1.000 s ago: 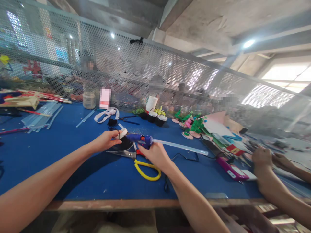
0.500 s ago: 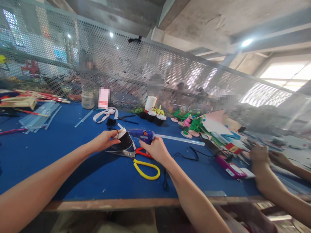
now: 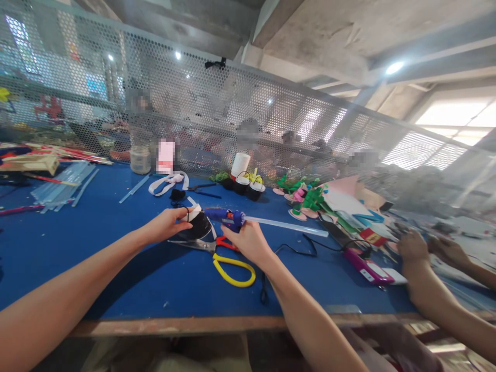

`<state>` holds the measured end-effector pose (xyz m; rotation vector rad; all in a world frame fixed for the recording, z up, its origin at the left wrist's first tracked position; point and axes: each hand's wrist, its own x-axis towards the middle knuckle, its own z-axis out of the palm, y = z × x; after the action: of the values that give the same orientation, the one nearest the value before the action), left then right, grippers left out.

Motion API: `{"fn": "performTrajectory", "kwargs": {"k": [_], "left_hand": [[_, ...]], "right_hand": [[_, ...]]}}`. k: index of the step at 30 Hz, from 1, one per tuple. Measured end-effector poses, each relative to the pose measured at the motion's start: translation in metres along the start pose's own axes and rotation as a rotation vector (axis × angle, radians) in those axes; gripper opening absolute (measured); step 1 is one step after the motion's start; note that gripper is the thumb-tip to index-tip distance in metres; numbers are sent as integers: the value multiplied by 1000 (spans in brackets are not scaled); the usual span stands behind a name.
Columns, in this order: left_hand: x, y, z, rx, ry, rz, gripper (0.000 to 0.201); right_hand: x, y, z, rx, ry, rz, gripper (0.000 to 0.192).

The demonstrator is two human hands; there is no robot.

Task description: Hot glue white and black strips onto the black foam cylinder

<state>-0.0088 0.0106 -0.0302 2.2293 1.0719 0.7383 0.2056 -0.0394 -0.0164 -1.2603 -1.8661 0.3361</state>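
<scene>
My left hand (image 3: 172, 223) grips a small black-and-white bucket (image 3: 197, 226) with a thin black handle, tilted on its side above the table. In my right hand (image 3: 250, 238) is a blue glue gun (image 3: 225, 217), its nozzle pointing left at the bucket's white rim. A long clear glue stick (image 3: 289, 226) sticks out of the gun's back end. Beneath both hands lie open scissors (image 3: 234, 271) with one yellow and one red handle loop; the red loop is partly hidden by my right hand. A white strip (image 3: 213, 231) shows just behind the bucket.
Behind are two similar buckets (image 3: 256, 190), pliers (image 3: 205, 191), white ribbon (image 3: 155, 187) and green figures (image 3: 312, 199). Clear glue sticks (image 3: 62, 186) lie left. At right, a purple power bank-like box (image 3: 366, 266) connects to a black cable, near a co-worker's hands (image 3: 414, 245).
The glue gun and my right hand have shifted very slightly left and down, the glue stick tilting a little. My left hand and the bucket stay nearly still.
</scene>
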Motion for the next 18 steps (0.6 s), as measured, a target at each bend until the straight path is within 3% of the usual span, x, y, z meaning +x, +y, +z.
{"fn": "performTrajectory", "kwargs": {"k": [6, 13, 18], "left_hand": [[-1, 4, 2, -38, 9, 13, 39], [-1, 7, 1, 78, 17, 17, 38], [-1, 4, 2, 13, 29, -4, 45]], "right_hand": [[-5, -3, 4, -79, -57, 31, 18], [-10, -8, 11, -153, -81, -62, 16], [-6, -8, 5, -102, -80, 11, 17]]}}
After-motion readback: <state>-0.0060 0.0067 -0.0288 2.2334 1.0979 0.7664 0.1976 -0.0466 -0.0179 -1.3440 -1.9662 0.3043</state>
